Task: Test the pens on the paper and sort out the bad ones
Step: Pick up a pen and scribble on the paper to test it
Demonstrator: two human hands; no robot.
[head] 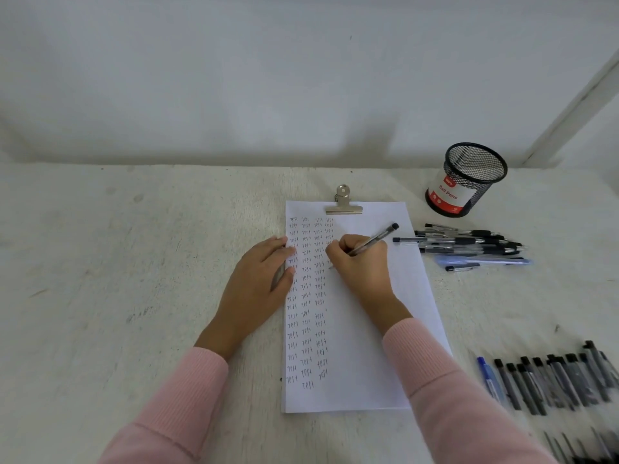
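A white sheet of paper (375, 346) lies in the middle of the table under a metal clip (343, 205). Columns of small handwritten "test" words fill its left half. My right hand (360, 267) grips a clear pen with a black cap end (378, 237), its tip down on the paper in the fourth column. My left hand (258, 283) presses on the paper's left edge and holds a grey pen cap (278, 272) under the fingers. A pile of pens (469, 246) lies right of the paper. Several more pens (552, 380) lie in a row at the lower right.
A black mesh pen cup (467, 179) with a red and white label stands at the back right. A blue pen (489, 380) lies at the left end of the lower-right row. More dark pens (582, 447) show at the bottom right corner. A white wall rises behind the table.
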